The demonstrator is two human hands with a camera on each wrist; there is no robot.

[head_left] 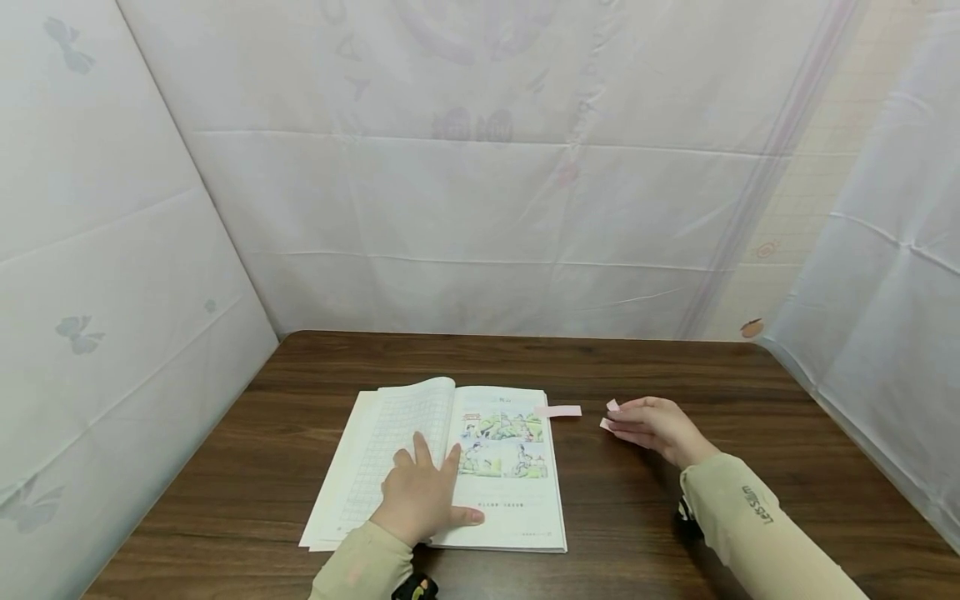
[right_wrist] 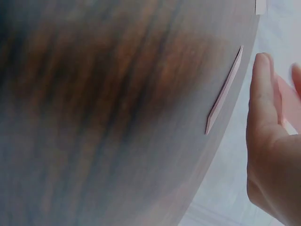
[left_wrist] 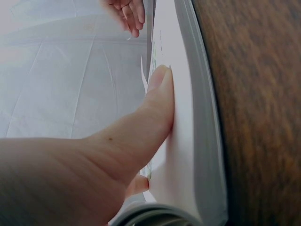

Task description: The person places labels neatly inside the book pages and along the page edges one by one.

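An open picture book (head_left: 510, 525) lies on the table, its right page printed with colored drawings and its left page ruled in a grid. My left hand (head_left: 418, 496) rests across the middle fold, fingers spread; in the left wrist view the thumb (left_wrist: 153, 106) presses on the page near its lower edge. A pink paper strip (head_left: 562, 411) juts from the right page's outer edge. To the right of the book, my right hand (head_left: 660, 429) pinches a pink paper strip (right_wrist: 288, 103) between thumb and fingers. Another pink strip (right_wrist: 224, 92) lies on the table beside that hand.
The dark wooden table (head_left: 247, 492) reaches back to a white patterned cloth (head_left: 465, 208) hanging behind it. More cloth hangs along the left (head_left: 112, 292) and right sides.
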